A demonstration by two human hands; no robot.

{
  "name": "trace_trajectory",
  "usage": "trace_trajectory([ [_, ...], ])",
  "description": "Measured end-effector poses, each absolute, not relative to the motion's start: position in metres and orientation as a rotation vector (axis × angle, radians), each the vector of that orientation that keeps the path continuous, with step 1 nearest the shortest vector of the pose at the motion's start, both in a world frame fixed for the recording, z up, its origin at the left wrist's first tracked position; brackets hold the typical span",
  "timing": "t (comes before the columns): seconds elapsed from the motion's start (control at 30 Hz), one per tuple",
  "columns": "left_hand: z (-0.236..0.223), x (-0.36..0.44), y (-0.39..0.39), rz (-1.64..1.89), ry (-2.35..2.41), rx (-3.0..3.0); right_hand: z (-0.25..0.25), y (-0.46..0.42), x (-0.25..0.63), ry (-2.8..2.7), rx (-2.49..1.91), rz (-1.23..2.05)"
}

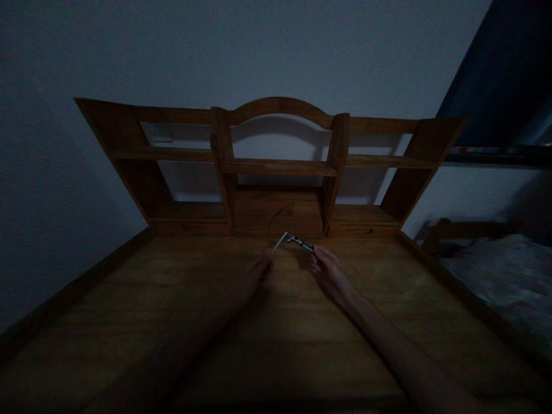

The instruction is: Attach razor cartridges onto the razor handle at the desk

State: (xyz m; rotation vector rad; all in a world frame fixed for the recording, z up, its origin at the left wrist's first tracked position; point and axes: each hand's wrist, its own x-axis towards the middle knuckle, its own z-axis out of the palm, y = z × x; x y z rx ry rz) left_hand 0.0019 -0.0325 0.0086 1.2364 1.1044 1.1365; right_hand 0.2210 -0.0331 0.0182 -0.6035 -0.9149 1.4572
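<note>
In front of the shelf unit's [280, 167] middle bay, the right hand [326, 261] was closed around the rear end of a slim tool [303, 244], its fingers curled with little gap. The left hand [259, 267] had its fingers drawn together on the lower end of a pale strip [279, 241], also before the unit's middle. The tool's head met or nearly met the strip's upper end; in that dim light it was hard to tell which. Both were held up over the desktop [276, 328] in front of the unit.

The tool looked light and rigid, likely smooth enough to turn in a loose grip, so its handle seemed the place to hold, clear of the head. The strip seemed thin, perhaps bendy, and best pinched low. A rumpled cloth [513, 276] lay beyond the unit's right end.
</note>
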Motion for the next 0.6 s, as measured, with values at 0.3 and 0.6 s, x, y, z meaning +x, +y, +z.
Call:
trace_trajectory([
  [0.3, 0.0067, 0.0004, -0.0299, 1.119, 1.122, 1.310, 0.0161, -0.0324, 0.2214, -0.905, -0.604, 1.465],
  [0.6, 0.0063, 0.0015, -0.0315, 1.138, 1.099, 1.293, 0.0160, -0.0328, 0.2223, -0.900, -0.605, 1.462],
])
